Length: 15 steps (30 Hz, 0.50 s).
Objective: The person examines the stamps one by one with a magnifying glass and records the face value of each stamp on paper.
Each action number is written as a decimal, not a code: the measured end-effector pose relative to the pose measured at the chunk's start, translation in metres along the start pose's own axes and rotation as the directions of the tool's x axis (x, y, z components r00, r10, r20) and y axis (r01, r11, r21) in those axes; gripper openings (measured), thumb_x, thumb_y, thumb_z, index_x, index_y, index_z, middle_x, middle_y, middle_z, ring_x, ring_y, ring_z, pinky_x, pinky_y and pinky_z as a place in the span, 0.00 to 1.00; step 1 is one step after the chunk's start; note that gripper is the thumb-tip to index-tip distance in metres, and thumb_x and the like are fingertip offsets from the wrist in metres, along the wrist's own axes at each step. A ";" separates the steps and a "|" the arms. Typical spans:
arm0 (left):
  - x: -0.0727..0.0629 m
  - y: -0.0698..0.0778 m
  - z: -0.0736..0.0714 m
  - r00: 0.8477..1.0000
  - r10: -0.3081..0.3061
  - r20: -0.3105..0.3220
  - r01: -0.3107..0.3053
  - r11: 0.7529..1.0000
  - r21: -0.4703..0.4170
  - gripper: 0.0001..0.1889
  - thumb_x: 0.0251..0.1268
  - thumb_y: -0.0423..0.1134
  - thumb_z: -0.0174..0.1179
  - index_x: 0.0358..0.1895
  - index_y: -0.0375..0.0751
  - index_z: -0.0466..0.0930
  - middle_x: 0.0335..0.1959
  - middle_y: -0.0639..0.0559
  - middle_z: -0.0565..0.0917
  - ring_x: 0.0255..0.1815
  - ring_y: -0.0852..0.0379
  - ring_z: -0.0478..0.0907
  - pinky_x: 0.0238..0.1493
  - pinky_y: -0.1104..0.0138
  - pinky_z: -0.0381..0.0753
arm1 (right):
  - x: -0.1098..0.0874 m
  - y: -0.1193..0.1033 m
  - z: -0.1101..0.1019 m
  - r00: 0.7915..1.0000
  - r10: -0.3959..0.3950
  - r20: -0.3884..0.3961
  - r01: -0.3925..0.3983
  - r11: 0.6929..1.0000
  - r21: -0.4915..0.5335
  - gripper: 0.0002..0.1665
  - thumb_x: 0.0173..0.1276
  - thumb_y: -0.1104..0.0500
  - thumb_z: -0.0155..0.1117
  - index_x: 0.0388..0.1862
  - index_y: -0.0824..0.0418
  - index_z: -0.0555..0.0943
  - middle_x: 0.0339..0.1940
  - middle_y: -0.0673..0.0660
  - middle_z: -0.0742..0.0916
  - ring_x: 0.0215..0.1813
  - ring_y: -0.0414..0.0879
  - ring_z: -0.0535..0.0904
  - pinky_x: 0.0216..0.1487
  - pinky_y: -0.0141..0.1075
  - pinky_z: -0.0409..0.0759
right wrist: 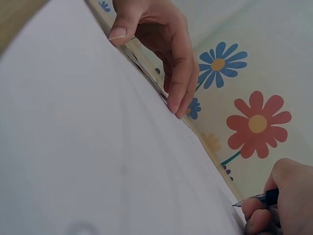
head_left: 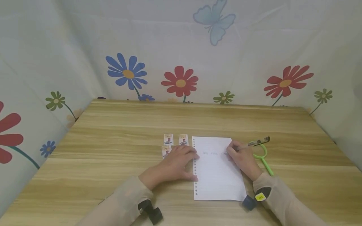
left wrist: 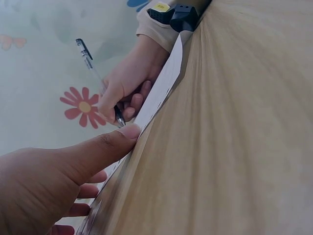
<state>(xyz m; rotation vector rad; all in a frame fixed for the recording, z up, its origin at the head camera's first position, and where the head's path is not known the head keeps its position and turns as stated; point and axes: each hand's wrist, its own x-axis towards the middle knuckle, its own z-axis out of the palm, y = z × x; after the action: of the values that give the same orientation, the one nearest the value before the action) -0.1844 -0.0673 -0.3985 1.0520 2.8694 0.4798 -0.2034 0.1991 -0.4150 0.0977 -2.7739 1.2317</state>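
A white sheet of loose-leaf paper (head_left: 217, 179), punched with holes down its left side, lies on the wooden table. My right hand (head_left: 240, 155) pinches a clear-barrelled pen (head_left: 258, 142) over the sheet's upper right, its dark cap end pointing up and right. Faint handwriting (head_left: 213, 153) runs in a line to the left of that hand. My left hand (head_left: 178, 163) rests on the punched margin, thumb and fingertips spread along it. In the right wrist view the pen tip (right wrist: 238, 203) is right at the paper's surface.
Several small printed cards (head_left: 168, 139) lie beyond and partly under the left hand. A green ring-shaped tool with a handle (head_left: 267, 166) lies right of the right hand. Dark wrist cameras (head_left: 249, 202) hang near the table. A flowered curtain (head_left: 240, 72) stands behind the table (head_left: 113, 125).
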 end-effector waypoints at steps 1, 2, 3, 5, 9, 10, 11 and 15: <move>0.000 0.000 0.000 1.000 -0.001 -0.001 0.001 1.000 0.000 0.39 0.45 0.64 0.69 0.62 0.48 0.75 0.65 0.52 0.73 0.70 0.51 0.64 0.75 0.53 0.58 | 0.000 0.000 0.000 1.000 0.004 0.000 -0.004 1.000 0.003 0.08 0.64 0.59 0.54 0.26 0.59 0.76 0.26 0.55 0.84 0.33 0.45 0.74 0.29 0.30 0.67; 0.000 0.000 0.000 1.000 -0.001 0.000 0.001 1.000 0.001 0.39 0.45 0.64 0.69 0.62 0.48 0.75 0.65 0.52 0.73 0.70 0.51 0.64 0.74 0.54 0.58 | 0.000 0.000 0.000 1.000 0.011 -0.003 -0.011 1.000 0.010 0.09 0.64 0.59 0.53 0.26 0.59 0.76 0.26 0.55 0.84 0.32 0.45 0.74 0.29 0.30 0.67; 0.000 0.000 0.000 1.000 -0.001 0.000 0.001 1.000 0.001 0.39 0.45 0.64 0.69 0.62 0.48 0.75 0.65 0.52 0.73 0.70 0.51 0.64 0.74 0.54 0.58 | 0.000 0.000 0.000 1.000 0.017 -0.006 -0.017 1.000 0.021 0.09 0.65 0.59 0.53 0.26 0.60 0.76 0.25 0.55 0.83 0.32 0.45 0.74 0.29 0.30 0.67; 0.000 -0.001 0.000 1.000 0.000 0.000 0.000 1.000 -0.003 0.39 0.45 0.64 0.69 0.62 0.48 0.75 0.65 0.52 0.73 0.70 0.51 0.64 0.74 0.54 0.58 | 0.000 0.000 -0.001 0.999 0.029 -0.018 -0.029 0.999 0.040 0.10 0.65 0.60 0.53 0.26 0.61 0.76 0.21 0.54 0.82 0.29 0.44 0.73 0.27 0.30 0.67; 0.000 0.000 0.000 1.000 0.001 -0.003 -0.001 1.000 -0.003 0.39 0.45 0.64 0.69 0.62 0.48 0.75 0.65 0.52 0.73 0.70 0.51 0.65 0.74 0.54 0.58 | 0.000 0.000 -0.001 0.998 0.032 -0.045 -0.029 0.997 0.065 0.10 0.64 0.61 0.53 0.24 0.62 0.76 0.16 0.51 0.79 0.24 0.42 0.71 0.24 0.30 0.66; 0.000 0.000 0.000 1.000 0.001 -0.003 -0.001 1.000 -0.004 0.39 0.45 0.64 0.69 0.62 0.48 0.75 0.65 0.52 0.73 0.70 0.51 0.65 0.74 0.54 0.58 | 0.000 0.000 -0.001 0.998 0.029 -0.048 -0.026 0.998 0.061 0.10 0.63 0.61 0.53 0.24 0.62 0.76 0.15 0.51 0.79 0.23 0.42 0.71 0.23 0.29 0.66; 0.000 0.000 0.000 1.000 0.002 -0.004 -0.002 1.000 -0.003 0.39 0.45 0.64 0.69 0.62 0.48 0.75 0.65 0.52 0.73 0.70 0.51 0.65 0.74 0.54 0.58 | 0.000 0.000 -0.001 0.998 0.025 -0.049 -0.022 0.998 0.056 0.09 0.63 0.61 0.53 0.24 0.62 0.76 0.15 0.51 0.79 0.24 0.42 0.71 0.23 0.29 0.66; 0.000 0.000 0.001 1.000 0.002 -0.005 -0.002 1.000 0.003 0.40 0.45 0.64 0.69 0.62 0.48 0.75 0.65 0.52 0.73 0.70 0.51 0.65 0.74 0.53 0.58 | -0.001 0.000 -0.001 0.999 0.017 -0.046 -0.015 0.999 0.043 0.09 0.63 0.61 0.54 0.25 0.61 0.77 0.16 0.51 0.80 0.24 0.43 0.71 0.24 0.29 0.67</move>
<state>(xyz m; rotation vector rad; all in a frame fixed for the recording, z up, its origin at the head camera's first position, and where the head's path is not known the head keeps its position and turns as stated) -0.1841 -0.0674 -0.3992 1.0564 2.8746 0.4788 -0.2025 0.1999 -0.4145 0.0499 -2.7152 1.2803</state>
